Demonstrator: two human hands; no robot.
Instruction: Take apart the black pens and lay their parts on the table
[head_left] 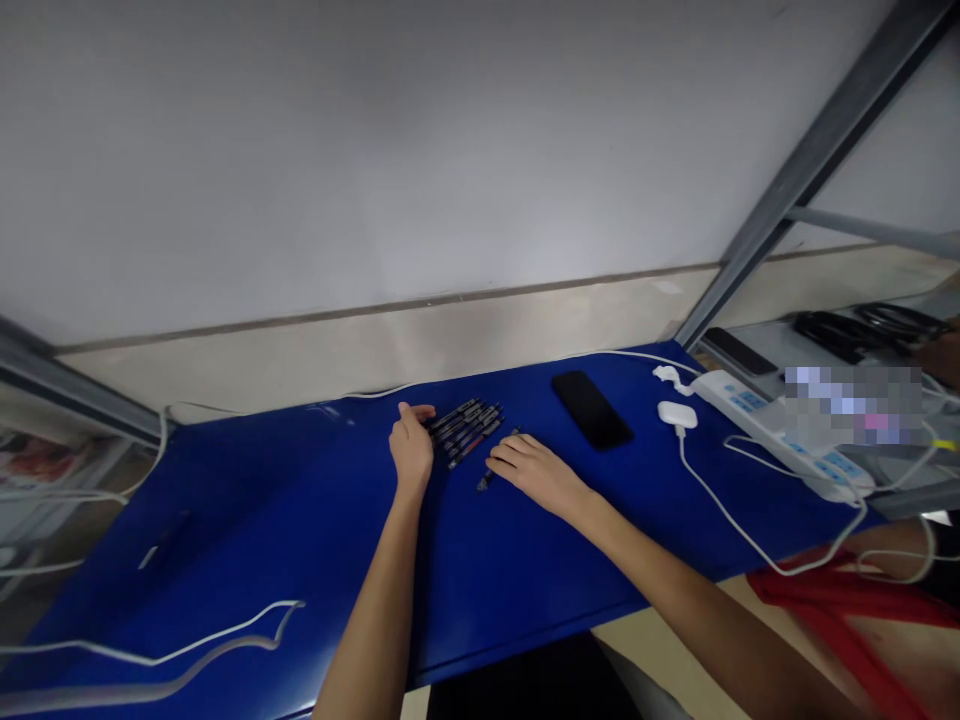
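Note:
Several dark pens (466,430) lie side by side in a slanting row on the blue tabletop (300,520). At the row's left end is my left hand (412,445), palm turned toward the pens and fingers stretched out, apparently touching their ends. To the right of the row, my right hand (536,472) has its fingers closed over a single dark pen (484,483). That pen's near end sticks out below the fingertips, and its middle is hidden by them.
A black phone (592,409) lies right of my right hand. Farther right are a white earbud case (676,414) on a cable and a white power strip (772,430). A pen-like object (161,542) and white cables (187,650) lie left. A person's arm (889,540) shows at right.

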